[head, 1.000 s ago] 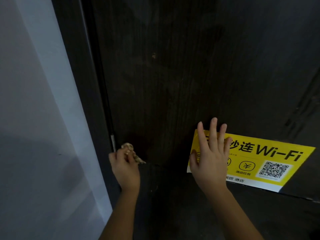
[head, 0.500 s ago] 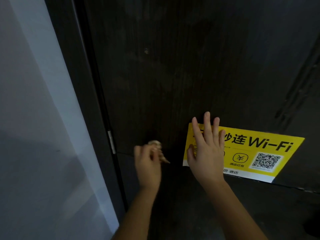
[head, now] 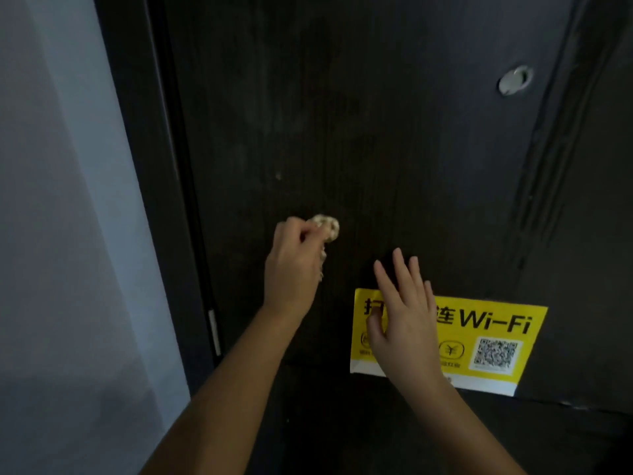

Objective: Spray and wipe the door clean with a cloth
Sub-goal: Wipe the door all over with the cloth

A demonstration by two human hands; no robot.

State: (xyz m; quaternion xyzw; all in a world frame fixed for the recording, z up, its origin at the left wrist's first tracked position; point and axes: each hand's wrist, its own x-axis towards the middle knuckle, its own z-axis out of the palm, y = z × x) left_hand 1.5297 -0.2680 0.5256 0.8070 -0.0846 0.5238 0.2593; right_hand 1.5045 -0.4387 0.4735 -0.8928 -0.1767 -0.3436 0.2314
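Room entrance, dark wooden door (head: 376, 132), peephole (head: 514, 81), yellow Wi-Fi sticker (head: 496, 323)

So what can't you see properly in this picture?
Head view:
Words on the left of the sticker: covered by the right hand.
The cloth: mostly bunched inside the left hand.
The QR code: too small and blurry to read.
The door: top and bottom cut off by the picture's edges.

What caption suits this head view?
Left hand holds a cloth against the door; right hand lies open over the yellow sticker.

Matt wood-grain door (head: 376, 132); glossy sticker (head: 496, 323).
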